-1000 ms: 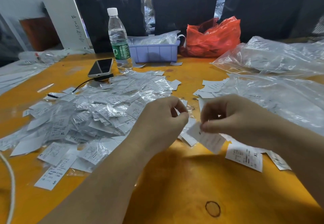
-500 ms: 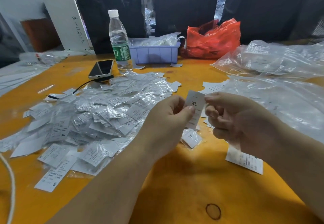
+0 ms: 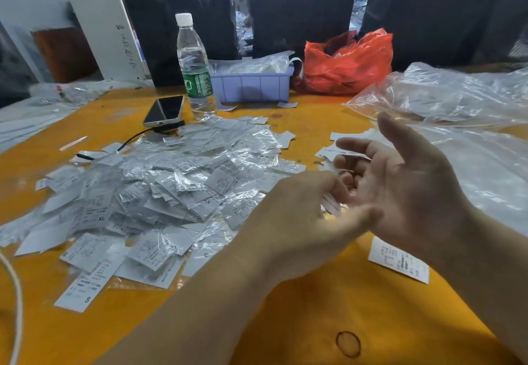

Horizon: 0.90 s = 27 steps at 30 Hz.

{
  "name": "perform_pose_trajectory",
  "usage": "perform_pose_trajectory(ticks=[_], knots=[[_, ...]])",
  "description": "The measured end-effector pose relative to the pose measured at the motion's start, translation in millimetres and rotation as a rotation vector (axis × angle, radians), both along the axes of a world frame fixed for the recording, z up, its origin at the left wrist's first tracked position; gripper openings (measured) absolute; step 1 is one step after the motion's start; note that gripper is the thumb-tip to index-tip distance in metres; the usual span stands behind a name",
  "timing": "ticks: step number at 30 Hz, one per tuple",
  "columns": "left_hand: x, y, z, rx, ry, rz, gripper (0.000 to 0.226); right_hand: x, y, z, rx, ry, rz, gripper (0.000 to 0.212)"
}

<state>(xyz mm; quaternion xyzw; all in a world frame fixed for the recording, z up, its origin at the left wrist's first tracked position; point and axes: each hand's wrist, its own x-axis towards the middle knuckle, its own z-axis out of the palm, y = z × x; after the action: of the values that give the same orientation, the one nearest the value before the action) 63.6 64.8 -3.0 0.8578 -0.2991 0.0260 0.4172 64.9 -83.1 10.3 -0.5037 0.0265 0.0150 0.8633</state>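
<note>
Tag pinched beside the pile

On an orange table [image 3: 285,321], a pile [image 3: 171,187] of bagged tags fills the left side. Behind the pile lie a phone [image 3: 165,110], a bottle [image 3: 194,70], a bin [image 3: 254,86] and, further right, a red bag [image 3: 348,64]. Just right of the pile, the left hand [image 3: 308,216] curls its fingers and pinches a tag [image 3: 331,203], held above the table. Right of that, the right hand [image 3: 400,193] lies palm up, fingers spread and holding nothing; whether the tag touches its palm cannot be told. Farthest right of the pile sit clear bags [image 3: 457,101].
</note>
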Motion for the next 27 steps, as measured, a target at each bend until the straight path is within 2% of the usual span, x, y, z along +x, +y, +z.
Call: perform_pose_trajectory(ticks=[2, 3, 5, 7, 11, 14, 17, 21, 27], knots=[[0.0, 0.4, -0.5, 0.061, -0.057, 0.004, 0.034, -0.3, -0.6, -0.1, -0.012, -0.002, 0.001, 0.065], [-0.2, 0.1, -0.4, 0.054, -0.071, 0.015, 0.029, -0.4, -0.7, -0.1, -0.016, -0.007, 0.005, 0.066], [0.8, -1.1, -0.7, -0.027, -0.035, 0.041, 0.015, -0.5, -0.3, -0.2, -0.014, -0.011, 0.014, 0.067], [3.8, -0.4, -1.2, -0.15, 0.077, 0.063, 0.016, -0.6, -0.2, -1.1, -0.04, -0.009, 0.039, 0.065], [13.4, 9.3, 2.9, -0.309, 0.211, 0.116, 0.015, 1.4, -2.7, -2.8, -0.336, 0.006, 0.125, 0.032], [18.4, 15.6, 4.1, -0.369, 0.268, 0.146, 0.014, 2.9, -7.2, -0.6, -0.48, 0.031, 0.176, 0.016], [19.8, 17.2, 3.0, -0.368, 0.285, 0.147, 0.014, 1.5, -9.5, 1.6, -0.532, 0.0, 0.288, 0.015], [20.7, 17.4, 1.9, -0.381, 0.285, 0.117, 0.014, 2.6, -11.0, 0.5, -0.549, -0.034, 0.298, 0.009], [22.4, 18.9, 0.8, -0.393, 0.258, 0.092, 0.014, 2.6, -13.1, 0.8, -0.584, -0.048, 0.379, 0.019]])
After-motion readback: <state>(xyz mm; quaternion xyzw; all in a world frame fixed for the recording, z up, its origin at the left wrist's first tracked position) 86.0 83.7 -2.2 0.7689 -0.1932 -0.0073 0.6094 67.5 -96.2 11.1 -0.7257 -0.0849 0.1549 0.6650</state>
